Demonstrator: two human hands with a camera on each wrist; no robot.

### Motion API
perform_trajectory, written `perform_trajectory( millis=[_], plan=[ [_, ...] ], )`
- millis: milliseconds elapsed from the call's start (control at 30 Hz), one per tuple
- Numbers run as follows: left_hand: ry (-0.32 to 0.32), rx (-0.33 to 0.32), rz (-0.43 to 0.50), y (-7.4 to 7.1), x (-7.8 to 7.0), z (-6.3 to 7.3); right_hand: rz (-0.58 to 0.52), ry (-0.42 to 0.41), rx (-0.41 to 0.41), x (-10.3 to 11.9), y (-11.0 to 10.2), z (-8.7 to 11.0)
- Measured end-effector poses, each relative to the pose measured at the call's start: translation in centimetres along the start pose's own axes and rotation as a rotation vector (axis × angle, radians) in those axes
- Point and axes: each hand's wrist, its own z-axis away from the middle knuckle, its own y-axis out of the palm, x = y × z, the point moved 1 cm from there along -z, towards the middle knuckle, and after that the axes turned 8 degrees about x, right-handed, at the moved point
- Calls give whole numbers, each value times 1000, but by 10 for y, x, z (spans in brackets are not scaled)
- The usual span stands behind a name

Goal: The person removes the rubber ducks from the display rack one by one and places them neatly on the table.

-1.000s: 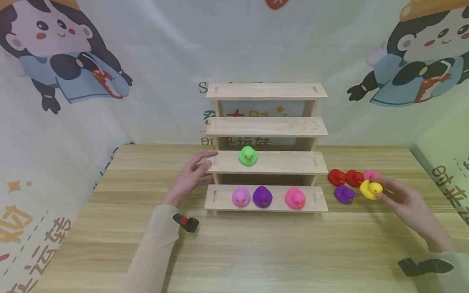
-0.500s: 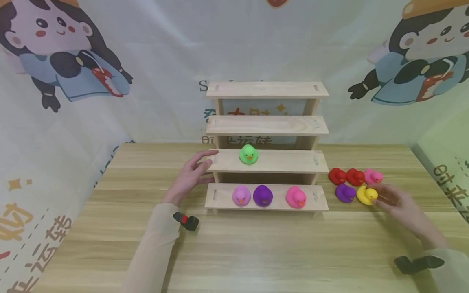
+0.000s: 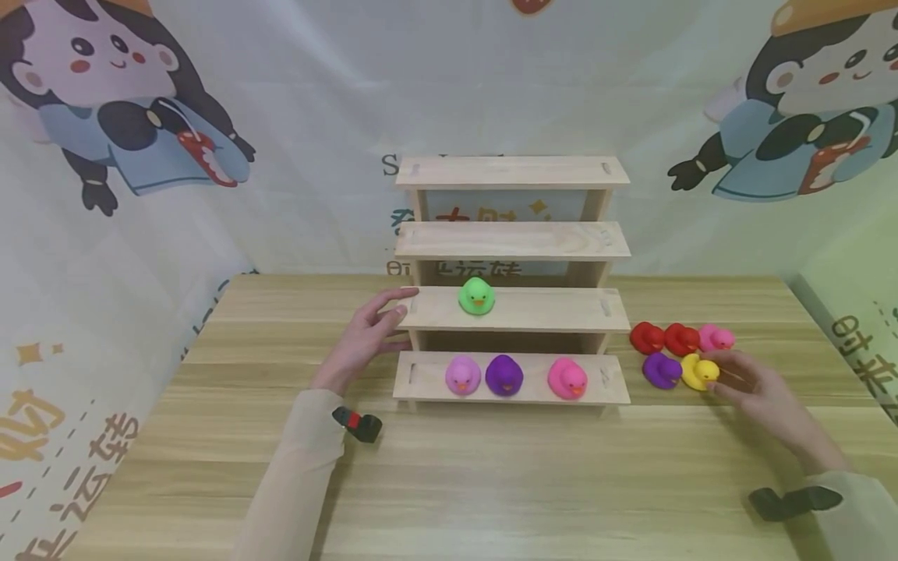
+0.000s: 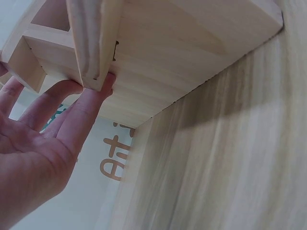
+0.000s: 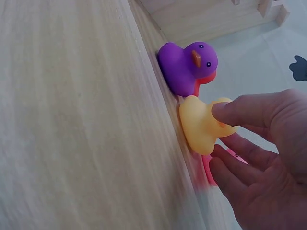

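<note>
At the right of the table my right hand [image 3: 768, 401] pinches a yellow rubber duck [image 3: 700, 372] between thumb and fingers. In the right wrist view the duck [image 5: 199, 124] sits low by the tabletop, its head partly behind the thumb. A purple duck [image 3: 662, 370] stands right beside it. Behind are two red ducks [image 3: 647, 337] and a pink duck [image 3: 716, 337]. My left hand [image 3: 361, 339] grips the left end of a tiered wooden shelf [image 3: 540, 312]; in the left wrist view its fingers [image 4: 84, 112] bend against a board's edge.
One green duck [image 3: 476, 297] sits on the shelf's second tier from the bottom. The bottom tier bears a light purple duck [image 3: 463, 375], a dark purple duck [image 3: 503, 375] and a bright pink duck [image 3: 567, 379]. A printed cloth [image 3: 316, 156] hangs behind the table [image 3: 491, 483].
My right hand has brought the yellow duck left and down, up to the purple duck on the table, uncovering the pink duck behind. The left hand stays on the shelf.
</note>
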Motion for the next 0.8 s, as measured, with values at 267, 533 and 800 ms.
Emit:
perform_trajectory(
  millis=[267,533,800],
  plan=[
    [6,4,-7,0,1,1,149,58,-31,12,-7,4],
    [6,2,-13,-1,1,2,152,25,-81,29,-6,-1],
    [3,-4,-14,0,0,1,61,-139,-115,47,6,-12]
  ],
)
